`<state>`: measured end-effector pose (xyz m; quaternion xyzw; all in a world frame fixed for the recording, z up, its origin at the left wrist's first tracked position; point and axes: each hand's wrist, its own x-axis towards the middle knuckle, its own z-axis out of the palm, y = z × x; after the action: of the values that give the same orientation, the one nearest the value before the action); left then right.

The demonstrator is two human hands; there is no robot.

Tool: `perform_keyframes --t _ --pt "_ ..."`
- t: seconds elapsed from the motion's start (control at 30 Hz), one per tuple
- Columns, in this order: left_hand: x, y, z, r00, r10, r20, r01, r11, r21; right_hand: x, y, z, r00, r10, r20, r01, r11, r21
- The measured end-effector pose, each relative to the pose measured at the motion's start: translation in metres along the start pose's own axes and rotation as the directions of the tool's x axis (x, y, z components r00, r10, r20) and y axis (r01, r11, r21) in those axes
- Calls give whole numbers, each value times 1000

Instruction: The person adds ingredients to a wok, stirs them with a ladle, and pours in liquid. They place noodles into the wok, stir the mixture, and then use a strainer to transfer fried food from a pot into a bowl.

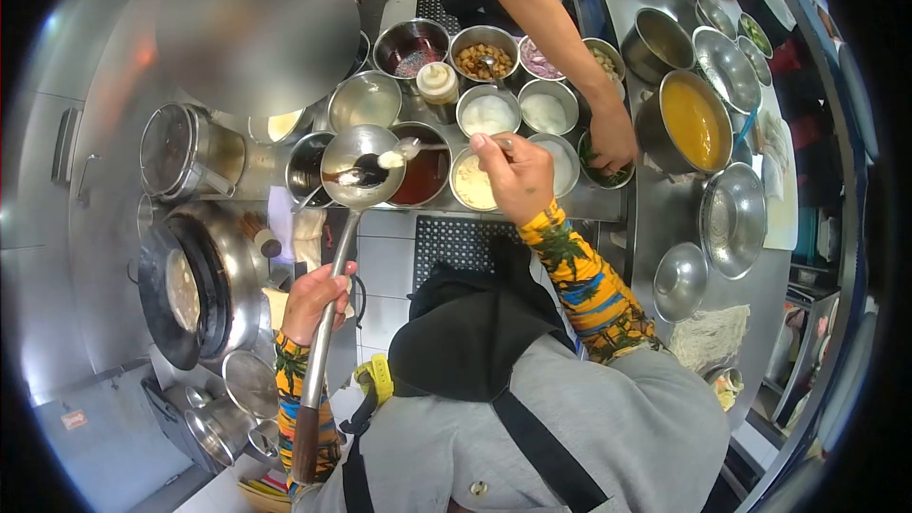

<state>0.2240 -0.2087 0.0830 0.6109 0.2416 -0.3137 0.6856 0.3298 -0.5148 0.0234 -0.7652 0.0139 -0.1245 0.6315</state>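
Note:
My left hand (pixel 315 304) is closed around the long handle of a metal ladle (pixel 353 192). The bowl of the ladle is held over the pots and has dark sauce (pixel 366 171) and a little white stuff in it. In my right hand (pixel 521 180) is a small spoon (pixel 432 146), its tip at the ladle's rim with a pale, crumbly lump (pixel 390 160) on it. Below that hand stands a pot of pale yellow minced stuff (pixel 472 185). Beside it, a pot of reddish-brown liquid (pixel 418 171) sits partly behind the ladle.
From the right, another person's hand (pixel 613 141) reaches into a pot of green leaves (pixel 604 177). Pots of white powder (pixel 488 116) and brown cubes (pixel 484 52) surround a squeeze bottle (pixel 438 85). A black wok (pixel 166 294) is at left; a pot of yellow liquid (pixel 696 121) is at right.

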Motion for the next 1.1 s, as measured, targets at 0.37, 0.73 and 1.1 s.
perform_keyframes --t 0.37,0.73,1.1 --pt "-2 6 7 1000 25 -7 -25 999 -25 37 115 -58 850 -434 -299 158 751 -642" --pt "-5 0 -4 997 74 -15 -74 996 -44 31 162 -51 878 -190 -439 -49 877 -477" --pt "3 0 -6 999 30 -30 -31 999 -43 16 97 -105 724 524 -449 -317 830 459"
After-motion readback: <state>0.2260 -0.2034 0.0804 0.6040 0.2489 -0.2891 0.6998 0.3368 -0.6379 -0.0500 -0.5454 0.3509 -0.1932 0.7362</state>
